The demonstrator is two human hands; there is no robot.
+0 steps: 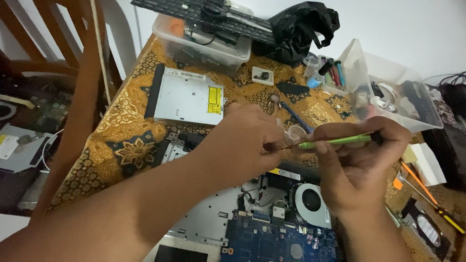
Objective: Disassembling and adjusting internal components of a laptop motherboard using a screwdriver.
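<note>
Far left, at 9 o'clock off the table edge: a flat grey device (19, 150) on the floor, w/ a wooden chair (63, 29) above it at 11. Gold-and-black patterned cloth (121, 121) covers the table. On it at 11 o'clock from the hands lies a silver optical drive (187, 97), yellow label on its right end. Behind that, at 12, a clear plastic tub (204, 43) w/ a black keyboard (194, 12) laid across the top, black plastic bag (301, 29) just right of it.

Centre: left hand (245, 143) comes in from 7 o'clock, fingers pinched narrow on sth tiny at the tool tip; can't tell what it is. Right hand (357, 165) comes up from 5 o'clock, closed around a green-handled screwdriver (335, 141) held roughly level, tip pointing to 9 & meeting the left fingertips. A small clear cup (294, 133) sits just behind the tip.

Below the hands at 6: opened laptop base (218, 218), blue circuit board (276, 242), round fan (310, 201) at 5.

Right, at 1–2 o'clock: clear open box (403, 97) w/ pens & bits. At 4, orange-handled screwdrivers (427, 194) near a hard drive (429, 230).
</note>
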